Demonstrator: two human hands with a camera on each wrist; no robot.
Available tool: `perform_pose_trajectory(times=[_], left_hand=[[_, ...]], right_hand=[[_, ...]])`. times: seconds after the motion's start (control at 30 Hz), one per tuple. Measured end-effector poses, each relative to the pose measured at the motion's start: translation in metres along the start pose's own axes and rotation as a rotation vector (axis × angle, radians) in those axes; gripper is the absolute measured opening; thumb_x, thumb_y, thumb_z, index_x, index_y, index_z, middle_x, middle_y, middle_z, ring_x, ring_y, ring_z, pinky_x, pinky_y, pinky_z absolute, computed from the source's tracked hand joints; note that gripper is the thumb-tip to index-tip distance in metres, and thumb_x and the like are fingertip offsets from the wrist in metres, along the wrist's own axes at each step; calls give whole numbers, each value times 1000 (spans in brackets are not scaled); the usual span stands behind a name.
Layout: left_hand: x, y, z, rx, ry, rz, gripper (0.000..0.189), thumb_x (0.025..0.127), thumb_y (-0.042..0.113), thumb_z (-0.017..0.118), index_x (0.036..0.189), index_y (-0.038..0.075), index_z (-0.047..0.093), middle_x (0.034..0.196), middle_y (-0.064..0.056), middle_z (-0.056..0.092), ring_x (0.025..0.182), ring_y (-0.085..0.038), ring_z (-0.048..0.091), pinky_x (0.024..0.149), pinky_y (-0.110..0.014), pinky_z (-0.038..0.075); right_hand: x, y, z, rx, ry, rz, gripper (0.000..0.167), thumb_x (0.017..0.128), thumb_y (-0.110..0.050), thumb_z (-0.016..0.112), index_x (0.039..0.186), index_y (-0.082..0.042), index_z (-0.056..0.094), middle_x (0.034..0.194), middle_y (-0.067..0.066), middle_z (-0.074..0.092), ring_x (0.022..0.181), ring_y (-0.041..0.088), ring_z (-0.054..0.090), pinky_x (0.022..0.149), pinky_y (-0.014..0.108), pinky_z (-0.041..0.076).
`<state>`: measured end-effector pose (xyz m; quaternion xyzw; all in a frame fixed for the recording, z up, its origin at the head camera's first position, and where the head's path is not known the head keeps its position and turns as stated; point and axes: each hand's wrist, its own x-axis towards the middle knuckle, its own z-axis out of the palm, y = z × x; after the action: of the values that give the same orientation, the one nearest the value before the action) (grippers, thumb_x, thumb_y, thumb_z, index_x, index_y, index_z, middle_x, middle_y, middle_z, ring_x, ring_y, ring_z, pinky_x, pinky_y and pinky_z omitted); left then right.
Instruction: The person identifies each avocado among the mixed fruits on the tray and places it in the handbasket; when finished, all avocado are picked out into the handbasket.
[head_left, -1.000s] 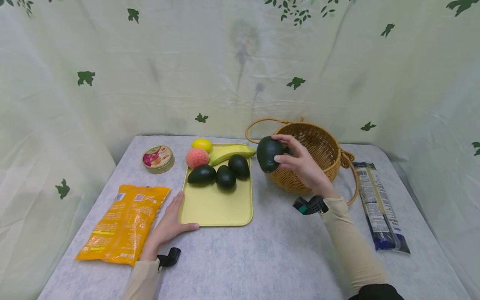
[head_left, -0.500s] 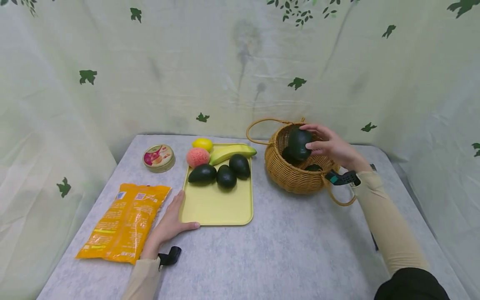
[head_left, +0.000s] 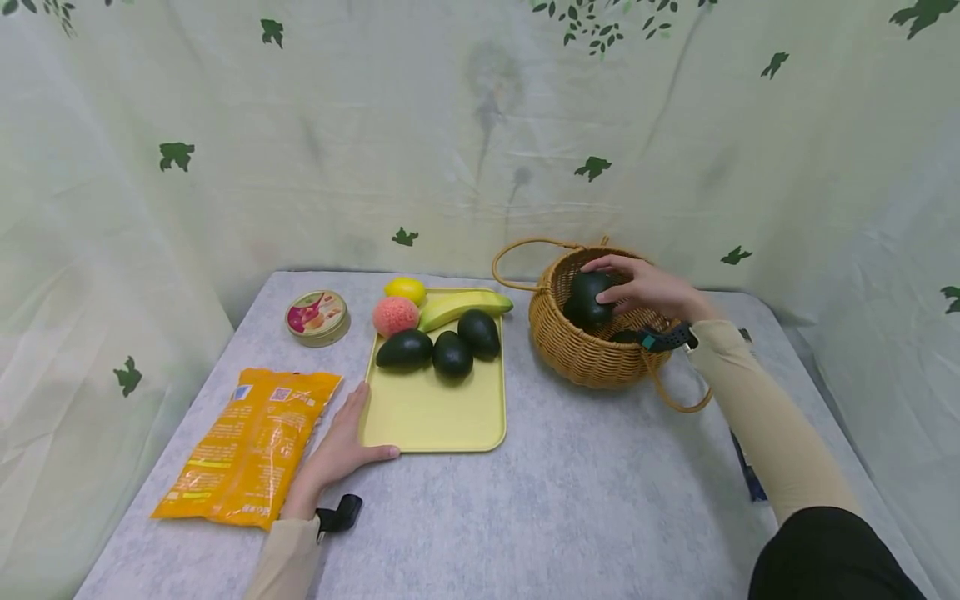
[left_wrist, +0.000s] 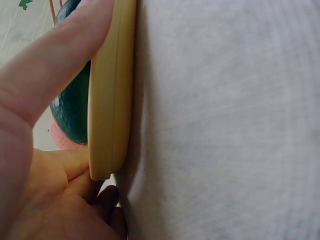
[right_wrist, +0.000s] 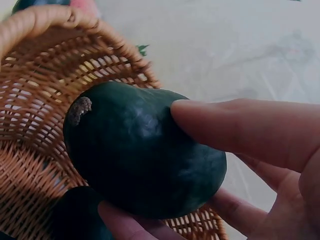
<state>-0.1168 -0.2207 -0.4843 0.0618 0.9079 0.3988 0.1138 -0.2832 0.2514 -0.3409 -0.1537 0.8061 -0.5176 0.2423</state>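
My right hand (head_left: 645, 287) holds a dark green avocado (right_wrist: 140, 150) between thumb and fingers, inside the mouth of the wicker basket (head_left: 592, 362). Below it in the right wrist view, another dark avocado (right_wrist: 80, 215) lies in the basket. My left hand (head_left: 341, 446) rests at the near left corner of the yellow tray (head_left: 442, 425), thumb along the front rim and fingers along the left side. On the tray are three avocados (head_left: 452, 356), a green-yellow banana (head_left: 461, 308) and, at its far left corner, a pink round fruit (head_left: 395, 316) and a lemon (head_left: 405, 289).
An orange snack bag (head_left: 251, 450) lies left of my left hand. A round tin (head_left: 317, 317) stands behind the bag. A dark blue packet (head_left: 746, 471) on the right is mostly hidden by my right arm. Basket handles (head_left: 517, 243) stick out to both sides.
My right hand has carried the avocado from beside the tray rightward over the basket, then lowered it inside. The left hand and tray have stayed put.
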Motion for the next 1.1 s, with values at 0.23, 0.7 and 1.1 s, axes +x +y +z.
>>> perform_pose_trajectory(times=[0.23, 0.7, 1.1], left_hand=[[0, 0, 1, 1, 1, 1, 121, 73, 40, 82, 150, -6, 0, 156, -27, 1, 141, -43, 3, 110, -59, 7], [0, 0, 1, -13, 5, 12, 119, 73, 37, 82, 150, -6, 2, 156, -26, 1, 141, -42, 3, 110, -59, 8], [0, -1, 1, -14, 8, 16, 119, 74, 37, 82, 150, -5, 1, 156, -26, 1, 141, -43, 3, 110, -59, 7]], right_hand=[[13, 1, 4, -58, -37, 16, 50, 93, -4, 59, 140, -4, 43, 147, 19, 28, 114, 37, 48, 84, 54, 49], [2, 0, 12, -48, 58, -16, 40, 100, -10, 50, 138, 0, 42, 140, 22, 42, 123, 38, 45, 94, 52, 44], [-17, -27, 35, 94, 75, -175, 44, 99, -17, 54, 138, -2, 42, 139, 22, 43, 118, 33, 53, 98, 49, 43]])
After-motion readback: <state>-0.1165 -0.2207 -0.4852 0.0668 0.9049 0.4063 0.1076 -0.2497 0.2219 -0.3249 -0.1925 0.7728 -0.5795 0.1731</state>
